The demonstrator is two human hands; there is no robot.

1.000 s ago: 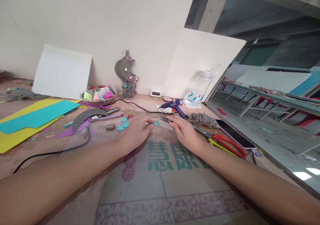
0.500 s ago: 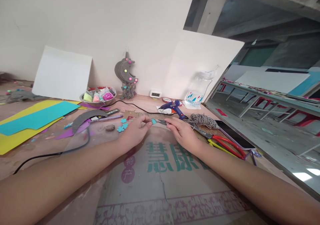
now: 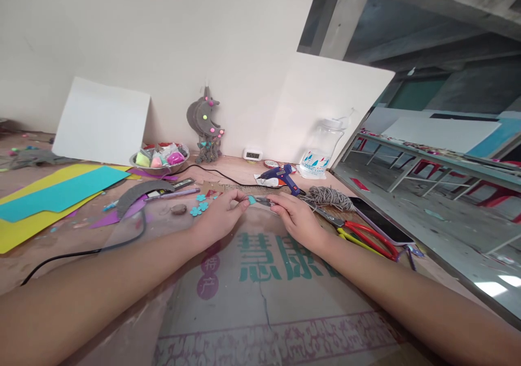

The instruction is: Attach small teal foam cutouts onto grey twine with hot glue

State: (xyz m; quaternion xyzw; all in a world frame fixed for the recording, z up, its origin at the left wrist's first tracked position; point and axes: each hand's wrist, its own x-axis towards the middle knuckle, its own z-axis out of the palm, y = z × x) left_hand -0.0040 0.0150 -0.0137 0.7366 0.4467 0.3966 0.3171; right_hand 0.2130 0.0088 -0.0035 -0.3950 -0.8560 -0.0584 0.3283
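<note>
My left hand is closed in a pinch on a small turquoise felt-like piece. Facing it, my right hand is closed round small scissors, whose grey blades point left and meet the piece's edge. The handles are mostly hidden by my fingers. Both hands are above the near part of the table, over a printed cardboard sheet. Left of my left hand lie several turquoise flower cutouts and a small brown lump.
Behind my hands lies a blue glue gun. To the right are grey cord, red-handled scissors and a phone. A bowl of clay packs, turquoise sheet, moon ornament and plastic jar stand or lie farther back.
The scissors' blades have shifted slightly at the turquoise piece, which is turned a little in my left fingers. Both hands stay nearly in place.
</note>
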